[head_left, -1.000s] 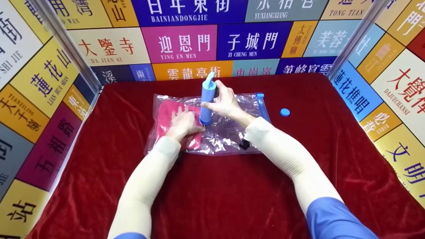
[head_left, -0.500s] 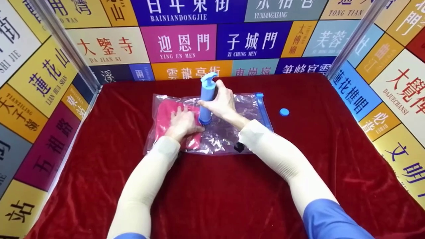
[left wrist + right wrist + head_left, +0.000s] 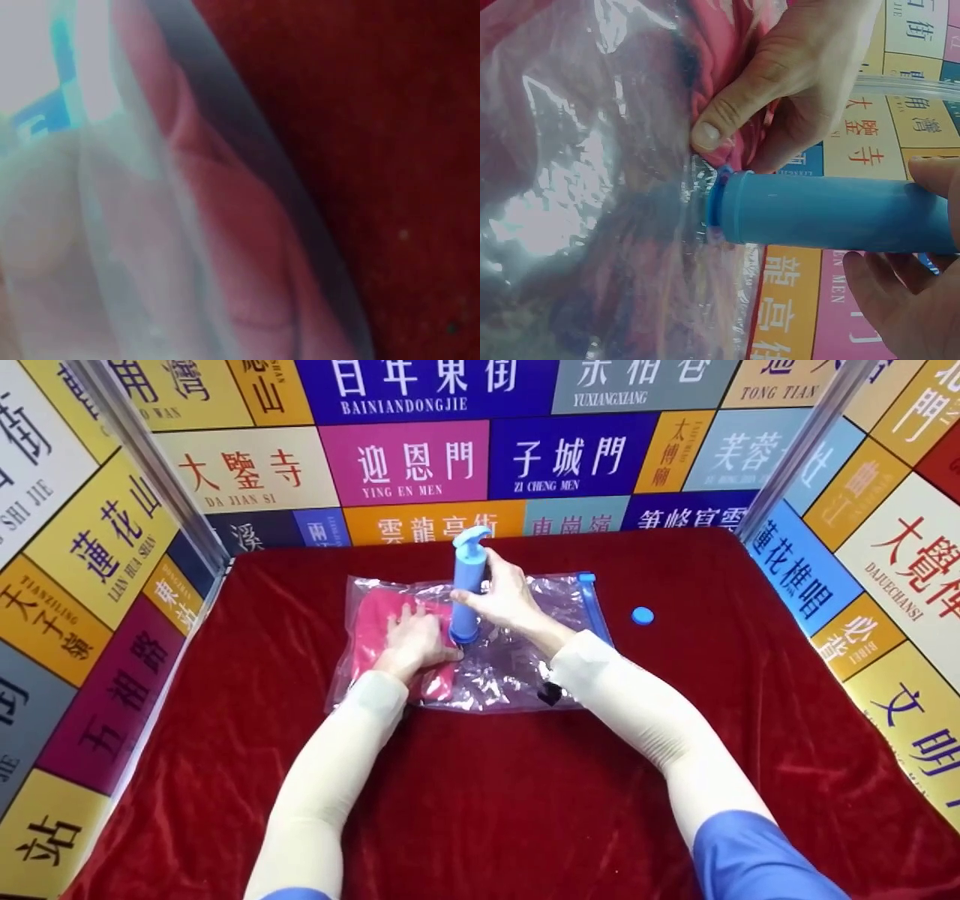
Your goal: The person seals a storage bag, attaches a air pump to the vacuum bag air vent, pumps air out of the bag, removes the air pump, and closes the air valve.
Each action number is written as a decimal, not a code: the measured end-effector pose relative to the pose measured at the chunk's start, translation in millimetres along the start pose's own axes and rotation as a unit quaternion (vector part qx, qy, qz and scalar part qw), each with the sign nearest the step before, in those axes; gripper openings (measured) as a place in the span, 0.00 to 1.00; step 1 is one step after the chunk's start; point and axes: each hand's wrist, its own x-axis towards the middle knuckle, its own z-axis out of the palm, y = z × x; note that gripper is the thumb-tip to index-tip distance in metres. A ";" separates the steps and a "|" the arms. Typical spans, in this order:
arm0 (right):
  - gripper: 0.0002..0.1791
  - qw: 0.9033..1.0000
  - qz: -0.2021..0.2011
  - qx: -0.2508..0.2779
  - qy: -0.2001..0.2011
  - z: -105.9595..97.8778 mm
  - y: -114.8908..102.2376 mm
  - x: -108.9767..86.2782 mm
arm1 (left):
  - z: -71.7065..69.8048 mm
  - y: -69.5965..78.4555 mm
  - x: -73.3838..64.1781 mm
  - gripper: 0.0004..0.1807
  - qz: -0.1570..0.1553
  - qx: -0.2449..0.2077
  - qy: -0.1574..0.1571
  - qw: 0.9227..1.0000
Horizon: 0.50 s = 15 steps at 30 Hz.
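Observation:
A clear plastic vacuum bag point(image 3: 495, 679) lies on the red cloth, with folded pink fabric point(image 3: 371, 619) in its left part. On the bag stands a blue hand pump point(image 3: 466, 577), nearly upright, its lower end at the bag's valve. My right hand point(image 3: 508, 594) grips the pump's barrel, thumb in front and fingers behind. My left hand point(image 3: 414, 639) presses on the bag over the pink fabric, fingers spread, its thumb beside the pump's base. In the right wrist view the left thumb touches plastic close to the valve ring point(image 3: 718, 199). The left wrist view is blurred.
A round blue cap point(image 3: 642, 616) lies right of the bag. The bag's blue zip strip point(image 3: 596, 607) runs along its right edge. A small black patch point(image 3: 550, 693) shows near the right forearm. Printed panels point(image 3: 405, 457) wall the table at the back and sides.
The pump's curved handle has turned, and it now shows broadside. My right hand has shifted slightly around the barrel. The left hand has stayed in place on the bag.

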 end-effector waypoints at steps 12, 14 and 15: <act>0.32 0.991 -0.025 0.116 -0.068 -10.1 -2.5 4.8 | 0.7 -0.5 0.6 0.48 -0.001 0.008 0.001 1.000; 0.31 0.991 -0.029 0.112 -0.063 -9.8 -1.5 4.2 | 0.8 -0.1 0.8 0.49 -0.004 0.009 0.001 1.000; 0.31 0.992 -0.030 0.109 -0.061 -9.5 -1.2 3.9 | 0.7 0.0 0.8 0.50 -0.006 0.010 0.000 1.000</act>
